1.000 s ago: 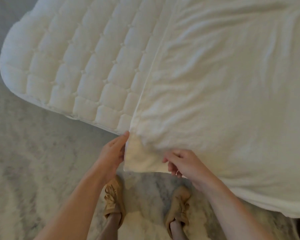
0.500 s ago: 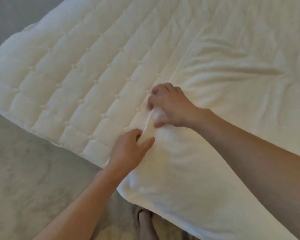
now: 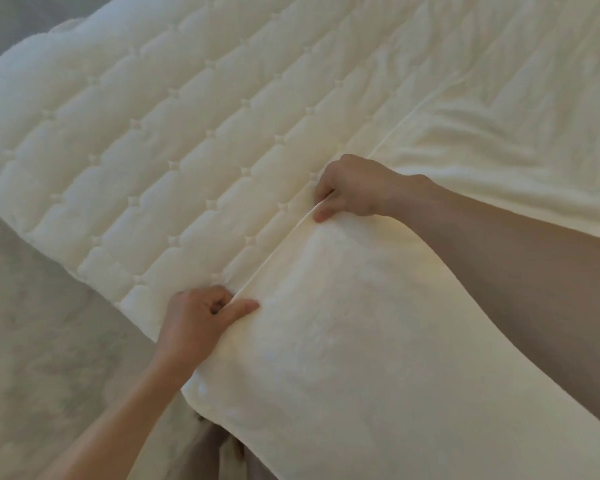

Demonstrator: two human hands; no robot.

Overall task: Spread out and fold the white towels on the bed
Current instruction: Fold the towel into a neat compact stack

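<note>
- The white towel [image 3: 343, 341] lies across the right side of the bed [image 3: 136, 150], on the quilted mattress top, and its near end hangs over the bed's edge toward the person
- Its long hem [image 3: 278, 251] runs as a straight, taut line between the two hands, with bare quilting to the left of it
- The left hand [image 3: 198, 320] pinches the hem near the bed's edge, thumb on top of the cloth and fingers curled under it
- The right hand [image 3: 354, 188] grips the same hem farther up the bed, fingers tucked under the edge and thumb pressing down, its forearm crossing over the towel
- Progress, as I judge it: the spreading is largely done, since the towel lies open and its edge is pulled straight; no finished fold shows, so the folding is left to do
- The cloth between the hands bulges slightly, which may be the first lift of a fold or only a tug to flatten it; the view does not settle which
- The towel looks soft, thick and plain cream-white, smooth near the hands but creased in slanting wrinkles at the far right
- Only this one towel is in view; grey carpet [image 3: 32, 341] shows beside the bed
</note>
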